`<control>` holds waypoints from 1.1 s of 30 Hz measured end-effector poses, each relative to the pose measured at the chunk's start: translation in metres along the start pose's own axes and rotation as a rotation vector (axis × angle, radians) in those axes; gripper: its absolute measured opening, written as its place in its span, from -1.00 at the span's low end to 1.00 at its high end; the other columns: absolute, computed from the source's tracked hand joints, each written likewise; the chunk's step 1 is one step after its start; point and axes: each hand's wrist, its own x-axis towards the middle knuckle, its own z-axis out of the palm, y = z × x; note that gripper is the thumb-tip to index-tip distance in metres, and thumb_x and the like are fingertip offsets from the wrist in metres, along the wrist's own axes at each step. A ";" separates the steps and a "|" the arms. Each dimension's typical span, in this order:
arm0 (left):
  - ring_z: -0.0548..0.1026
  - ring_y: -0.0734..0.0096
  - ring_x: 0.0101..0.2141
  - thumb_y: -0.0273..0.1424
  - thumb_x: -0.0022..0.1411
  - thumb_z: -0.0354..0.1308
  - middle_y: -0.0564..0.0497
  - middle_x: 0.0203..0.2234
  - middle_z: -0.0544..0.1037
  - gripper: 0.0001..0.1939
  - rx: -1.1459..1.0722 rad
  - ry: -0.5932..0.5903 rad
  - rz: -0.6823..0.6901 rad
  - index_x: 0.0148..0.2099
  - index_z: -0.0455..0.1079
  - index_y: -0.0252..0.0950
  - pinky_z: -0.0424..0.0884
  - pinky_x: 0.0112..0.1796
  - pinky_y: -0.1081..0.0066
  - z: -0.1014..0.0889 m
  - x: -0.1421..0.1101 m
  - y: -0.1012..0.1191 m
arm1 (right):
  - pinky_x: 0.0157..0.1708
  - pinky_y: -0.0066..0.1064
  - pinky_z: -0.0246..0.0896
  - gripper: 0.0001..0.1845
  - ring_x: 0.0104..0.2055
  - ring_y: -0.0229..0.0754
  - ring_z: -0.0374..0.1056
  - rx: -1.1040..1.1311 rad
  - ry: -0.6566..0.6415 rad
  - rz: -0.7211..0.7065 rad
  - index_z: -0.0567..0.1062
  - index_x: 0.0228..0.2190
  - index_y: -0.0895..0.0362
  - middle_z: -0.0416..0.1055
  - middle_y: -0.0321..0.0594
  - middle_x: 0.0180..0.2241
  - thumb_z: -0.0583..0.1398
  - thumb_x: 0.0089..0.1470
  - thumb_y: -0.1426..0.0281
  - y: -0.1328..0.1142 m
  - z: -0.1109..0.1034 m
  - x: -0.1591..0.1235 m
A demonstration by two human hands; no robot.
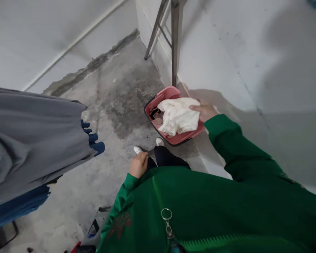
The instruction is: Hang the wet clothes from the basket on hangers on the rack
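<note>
A white cloth [180, 116], bunched and soft, lies over the top of a pink laundry basket [171, 93] on the floor. My right hand [206, 111] grips the cloth's right edge, thumb on top, other fingers partly hidden. Beneath the cloth, at the basket's left side, some pinkish and black fabric [157, 117] shows. My left hand [139, 165] rests by my knee, its fingers curled in and close together, with no object visible in it.
A metal frame's legs [175, 45] stand against the wall right behind the basket. On the left hangs a large grey cloth [37, 140], with blue fabric [21, 205] below it. A greyish container [98, 225] sits low on the concrete floor [116, 175].
</note>
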 end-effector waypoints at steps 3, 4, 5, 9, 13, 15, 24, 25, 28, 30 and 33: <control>0.54 0.24 -0.17 -0.39 0.36 -0.11 -0.19 -0.16 0.54 -0.69 -0.006 0.003 0.013 -0.04 0.42 -0.33 0.48 -0.14 0.29 -0.019 0.011 0.014 | -0.22 -0.15 0.33 -0.42 -0.26 -0.01 0.44 0.139 -0.123 -0.037 0.47 -0.33 0.14 0.51 -0.11 -0.36 0.43 -0.47 0.19 -0.079 0.000 -0.028; 0.54 0.24 -0.16 -0.40 0.36 -0.11 -0.19 -0.16 0.54 -0.69 -0.016 0.006 0.017 -0.03 0.43 -0.33 0.47 -0.12 0.28 -0.026 0.015 0.017 | -0.19 -0.12 0.33 -0.45 -0.20 0.04 0.44 0.151 -0.148 -0.054 0.48 -0.34 0.15 0.51 -0.08 -0.35 0.41 -0.43 0.15 -0.103 0.005 -0.038; 0.54 0.24 -0.16 -0.40 0.35 -0.10 -0.19 -0.15 0.53 -0.69 -0.030 0.006 0.024 -0.02 0.42 -0.33 0.47 -0.11 0.27 -0.033 0.020 0.020 | -0.16 -0.09 0.33 -0.48 -0.15 0.07 0.44 0.142 -0.164 -0.072 0.48 -0.35 0.15 0.51 -0.06 -0.34 0.37 -0.36 0.09 -0.126 0.011 -0.047; 0.50 0.14 -0.03 -0.33 0.19 0.16 -0.25 0.01 0.46 -0.44 -0.107 0.005 0.106 0.22 0.23 -0.34 0.42 0.00 0.17 -0.062 0.041 0.037 | -0.08 0.00 0.33 -0.55 -0.04 0.11 0.40 0.082 -0.231 -0.120 0.49 -0.32 0.12 0.50 -0.05 -0.32 0.14 -0.07 0.01 -0.192 0.049 -0.089; 0.40 0.04 0.11 -0.15 0.01 0.32 -0.26 0.05 0.46 -0.31 -0.289 0.126 0.327 0.14 0.31 -0.34 0.29 0.15 0.09 -0.093 0.055 0.060 | -0.08 -0.02 0.32 -0.52 -0.03 0.01 0.40 -0.018 -0.327 -0.284 0.49 -0.17 0.14 0.50 -0.13 -0.23 -0.06 0.21 0.10 -0.225 0.103 -0.134; 0.44 0.10 0.07 -0.04 0.13 0.20 -0.22 -0.01 0.52 -0.44 -0.445 0.301 0.363 0.02 0.39 -0.35 0.30 0.15 0.12 -0.119 0.052 0.065 | -0.07 -0.05 0.29 -0.50 -0.04 -0.06 0.41 -0.084 -0.351 -0.416 0.46 -0.07 0.18 0.49 -0.16 -0.18 -0.13 0.30 0.18 -0.239 0.132 -0.151; 0.44 0.10 0.09 -0.18 0.31 0.10 -0.08 -0.19 0.57 -0.60 -0.871 0.804 0.189 -0.01 0.39 -0.43 0.37 0.09 0.06 -0.320 -0.097 0.037 | -0.12 -0.23 0.27 -0.55 -0.16 -0.21 0.43 -0.229 -0.454 -0.575 0.33 0.09 0.36 0.41 0.11 0.02 -0.16 0.32 0.50 -0.286 0.220 -0.167; 0.44 0.12 0.08 -0.25 0.31 0.12 -0.06 -0.22 0.58 -0.67 -0.875 0.800 0.179 -0.04 0.40 -0.43 0.38 0.09 0.08 -0.335 -0.115 0.036 | -0.13 -0.24 0.28 -0.56 -0.16 -0.21 0.43 -0.235 -0.524 -0.551 0.34 0.09 0.36 0.40 0.13 0.02 -0.14 0.30 0.52 -0.281 0.226 -0.172; 0.52 0.25 -0.05 -0.38 0.33 0.09 -0.05 -0.29 0.58 -0.80 -0.865 0.793 0.194 -0.11 0.42 -0.42 0.40 0.07 0.11 -0.365 -0.151 0.034 | -0.11 -0.18 0.29 -0.62 -0.13 -0.13 0.41 -0.441 -0.643 -0.558 0.40 0.02 0.33 0.44 0.13 -0.07 -0.04 0.28 0.44 -0.265 0.245 -0.191; 0.56 0.37 -0.23 -0.42 0.33 0.09 -0.05 -0.34 0.57 -0.84 -0.834 0.746 0.211 -0.19 0.42 -0.44 0.42 0.04 0.07 -0.374 -0.162 0.036 | 0.03 -0.07 0.22 -0.58 -0.02 0.00 0.36 -0.672 -0.558 -0.743 0.40 0.01 0.29 0.43 0.13 -0.06 0.15 0.19 0.31 -0.260 0.260 -0.210; 0.53 0.48 -0.39 -0.41 0.26 0.18 -0.01 -0.42 0.54 -0.85 -0.716 0.603 0.170 -0.26 0.43 -0.45 0.43 -0.02 0.03 -0.377 -0.167 0.045 | 0.21 -0.04 0.02 -0.11 0.24 0.10 0.10 -0.703 -0.532 -1.107 0.21 0.20 0.12 0.26 0.04 0.15 0.39 -0.10 0.18 -0.263 0.290 -0.249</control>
